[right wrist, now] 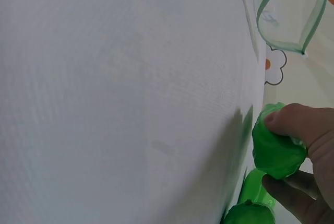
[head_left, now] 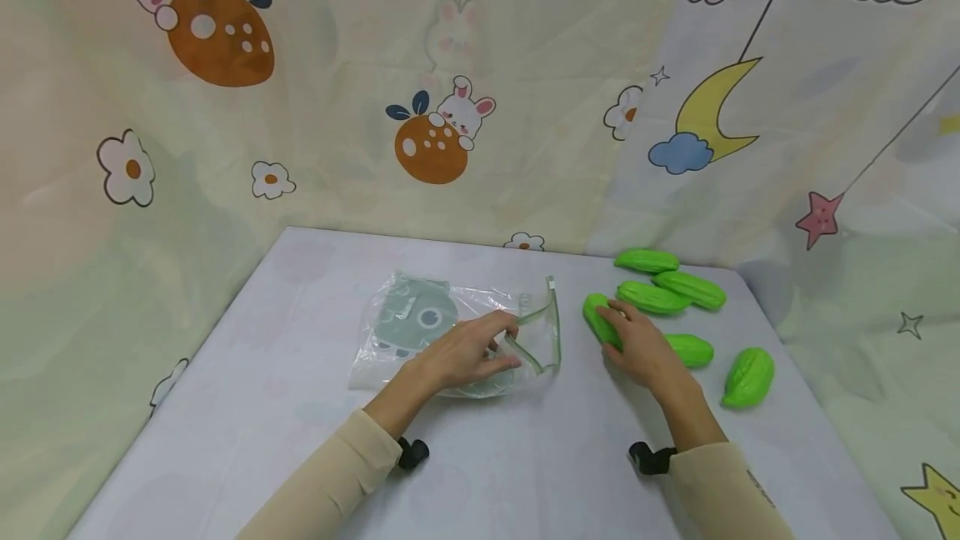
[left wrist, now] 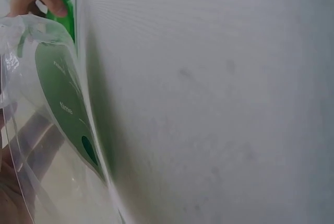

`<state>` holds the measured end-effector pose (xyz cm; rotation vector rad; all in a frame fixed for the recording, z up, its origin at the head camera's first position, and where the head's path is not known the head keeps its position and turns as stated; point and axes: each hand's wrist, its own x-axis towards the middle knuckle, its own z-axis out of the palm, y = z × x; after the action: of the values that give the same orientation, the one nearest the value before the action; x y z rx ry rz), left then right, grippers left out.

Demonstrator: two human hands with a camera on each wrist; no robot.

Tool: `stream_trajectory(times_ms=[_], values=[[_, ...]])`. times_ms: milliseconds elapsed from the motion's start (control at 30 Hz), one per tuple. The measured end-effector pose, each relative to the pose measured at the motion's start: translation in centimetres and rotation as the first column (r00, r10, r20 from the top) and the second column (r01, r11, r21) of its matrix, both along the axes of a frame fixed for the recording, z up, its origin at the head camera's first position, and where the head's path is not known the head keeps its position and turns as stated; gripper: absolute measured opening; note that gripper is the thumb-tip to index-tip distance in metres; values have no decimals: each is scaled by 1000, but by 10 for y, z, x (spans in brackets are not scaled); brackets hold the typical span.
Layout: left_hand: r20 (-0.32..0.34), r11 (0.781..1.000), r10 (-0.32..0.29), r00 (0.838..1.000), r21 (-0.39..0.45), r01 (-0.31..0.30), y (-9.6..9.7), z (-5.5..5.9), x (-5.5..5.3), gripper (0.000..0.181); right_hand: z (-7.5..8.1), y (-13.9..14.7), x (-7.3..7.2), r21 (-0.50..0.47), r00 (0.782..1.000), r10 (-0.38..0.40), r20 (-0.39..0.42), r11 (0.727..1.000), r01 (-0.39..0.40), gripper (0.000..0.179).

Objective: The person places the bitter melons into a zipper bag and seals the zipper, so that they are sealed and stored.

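Observation:
A clear zip bag [head_left: 412, 319] with a green cartoon print lies on the table, its green-edged mouth gaping toward the right. My left hand [head_left: 467, 352] holds the bag near that mouth with bent fingers; the fingertips are partly hidden. My right hand [head_left: 643, 350] grips a bright green ridged bitter gourd [head_left: 596, 312], just right of the bag mouth. In the right wrist view the thumb and fingers go round this gourd [right wrist: 276, 148], which appears raised off the table. The left wrist view shows the bag [left wrist: 57, 93] close up, its film standing up from the table.
Several more green gourds lie on the right: a cluster [head_left: 652, 297] at the back, one gourd [head_left: 690, 350] partly behind the right hand, another gourd [head_left: 748, 377] near the right edge. The white table [head_left: 300, 440] meets a patterned cloth [head_left: 337, 123] behind and at the sides.

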<state>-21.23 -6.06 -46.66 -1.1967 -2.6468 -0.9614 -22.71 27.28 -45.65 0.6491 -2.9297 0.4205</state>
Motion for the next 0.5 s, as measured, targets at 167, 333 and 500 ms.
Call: stream_trajectory(times_ms=[167,333,500], values=[[3,1000,3,1000,2,-3,-1,0,0,38,0,1,2,-66,999,11,-53,998,-15,60],[-4,1000,10,1000,4,-9,-1,0,0,38,-1,0,3,-132,995,15,-95,991,-28,60],[-12,1000,6,1000,7,-6,-1,0,0,39,-4,-1,3,-184,994,1,-112,983,-22,60]])
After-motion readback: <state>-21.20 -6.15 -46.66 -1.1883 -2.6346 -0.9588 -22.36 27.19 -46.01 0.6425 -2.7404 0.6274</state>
